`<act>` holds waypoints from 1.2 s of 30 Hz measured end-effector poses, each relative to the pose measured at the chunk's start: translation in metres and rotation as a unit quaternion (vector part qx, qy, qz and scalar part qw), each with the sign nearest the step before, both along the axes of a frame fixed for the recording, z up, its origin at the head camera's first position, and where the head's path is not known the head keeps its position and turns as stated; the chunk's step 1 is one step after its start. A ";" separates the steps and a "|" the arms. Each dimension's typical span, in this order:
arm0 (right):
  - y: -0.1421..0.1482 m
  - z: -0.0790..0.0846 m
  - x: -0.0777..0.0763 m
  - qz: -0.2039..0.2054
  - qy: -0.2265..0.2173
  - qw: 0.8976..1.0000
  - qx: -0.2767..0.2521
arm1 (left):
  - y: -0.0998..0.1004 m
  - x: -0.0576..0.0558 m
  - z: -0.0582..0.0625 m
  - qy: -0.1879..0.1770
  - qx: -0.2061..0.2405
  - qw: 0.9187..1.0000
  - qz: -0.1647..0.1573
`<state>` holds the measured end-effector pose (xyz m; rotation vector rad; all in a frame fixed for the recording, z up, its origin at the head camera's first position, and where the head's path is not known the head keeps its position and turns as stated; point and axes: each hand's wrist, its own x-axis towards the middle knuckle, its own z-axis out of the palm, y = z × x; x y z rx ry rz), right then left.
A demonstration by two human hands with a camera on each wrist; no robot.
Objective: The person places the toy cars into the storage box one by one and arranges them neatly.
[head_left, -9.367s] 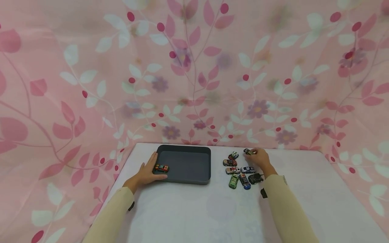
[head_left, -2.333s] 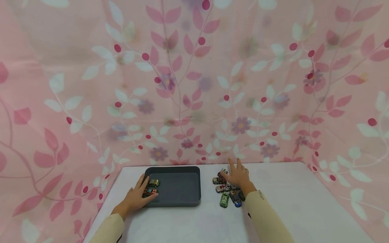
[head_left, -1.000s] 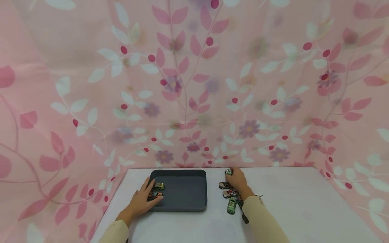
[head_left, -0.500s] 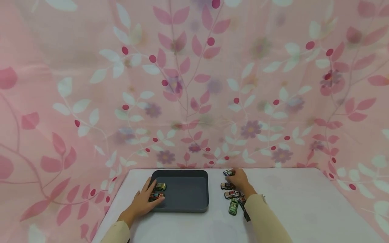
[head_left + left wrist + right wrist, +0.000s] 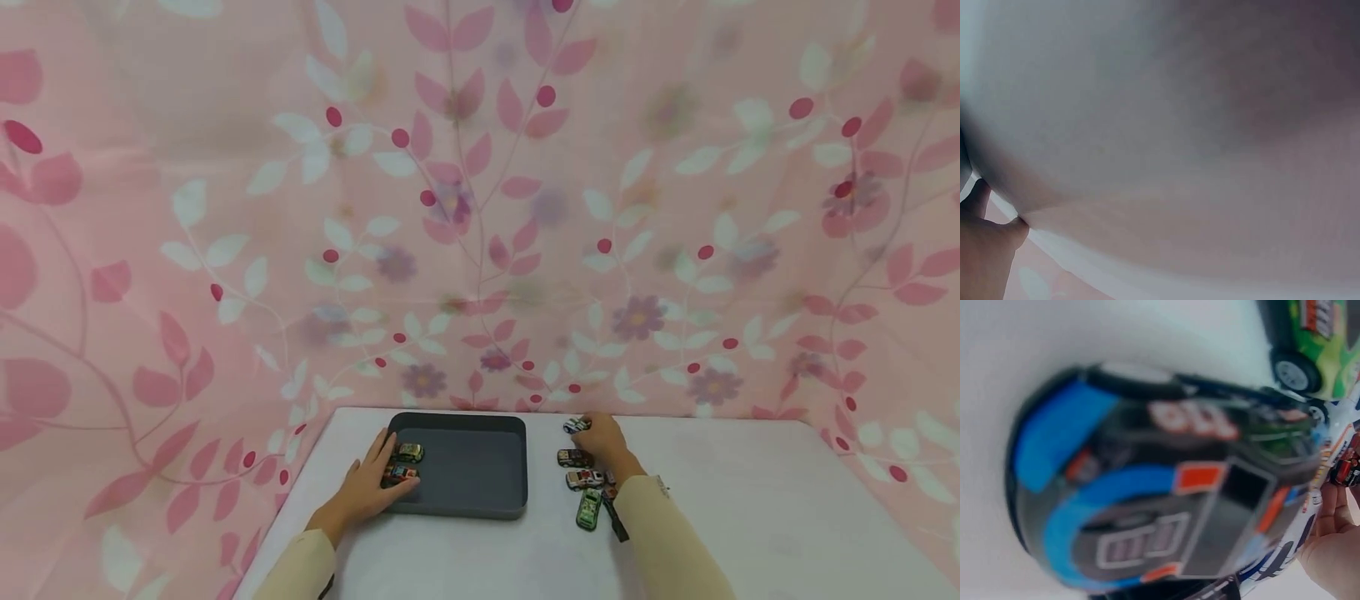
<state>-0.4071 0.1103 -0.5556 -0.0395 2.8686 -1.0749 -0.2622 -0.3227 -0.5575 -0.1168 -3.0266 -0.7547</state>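
My left hand (image 5: 366,483) rests on the left rim of a dark grey tray (image 5: 480,510), fingers spread. Inside the tray by those fingers sit a yellow-green toy car (image 5: 409,452) and an orange-red toy car (image 5: 401,473). At the back of the table, my right hand (image 5: 609,439) pinches a small white-and-green toy car (image 5: 575,425) in its fingertips. Just in front of that hand are a dark toy car (image 5: 574,457), a white-and-red one (image 5: 585,479) and a green one (image 5: 588,509). The right wrist view shows a black-and-blue toy car (image 5: 1210,494) up close.
A white cloth covers the table (image 5: 547,567). Pink floral fabric (image 5: 480,250) hangs behind it and at the sides. The right forearm (image 5: 667,533) partly hides other toy cars beneath it. White table surface lies between the tray and the cars.
The yellow-green car has gone from my right hand into the tray. That hand has since returned to the cars, open, and closed on the white-and-green one. My left hand stays at the tray.
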 end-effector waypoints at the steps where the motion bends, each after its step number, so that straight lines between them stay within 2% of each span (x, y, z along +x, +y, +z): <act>1: 0.000 0.001 0.000 -0.001 -0.002 1.000 0.000 | 0.000 0.000 0.000 -0.002 -0.005 1.000 0.000; 5: -0.003 0.009 0.002 -0.004 0.011 1.000 0.005 | -0.001 -0.001 0.000 -0.005 -0.001 1.000 0.001; 12: -0.022 0.023 0.004 0.017 0.098 0.995 0.013 | 0.001 0.002 -0.001 -0.006 0.000 1.000 -0.001; 15: -0.038 0.030 0.006 0.029 0.122 0.992 0.012 | 0.001 0.004 -0.001 -0.013 0.001 1.000 0.000; 19: -0.064 0.044 0.007 0.048 0.135 0.990 -0.005 | 0.001 0.004 0.004 -0.021 0.003 1.000 -0.001; 23: -0.087 0.057 0.008 0.064 0.128 0.989 -0.020 | 0.004 0.000 0.013 -0.031 0.004 1.000 -0.004; 29: -0.117 0.061 0.010 0.098 0.150 0.984 -0.003 | 0.013 -0.009 0.022 -0.034 0.004 0.999 -0.021; 36: -0.154 0.063 0.014 0.155 0.163 0.974 -0.008 | 0.010 -0.010 0.029 -0.030 -0.007 0.999 -0.017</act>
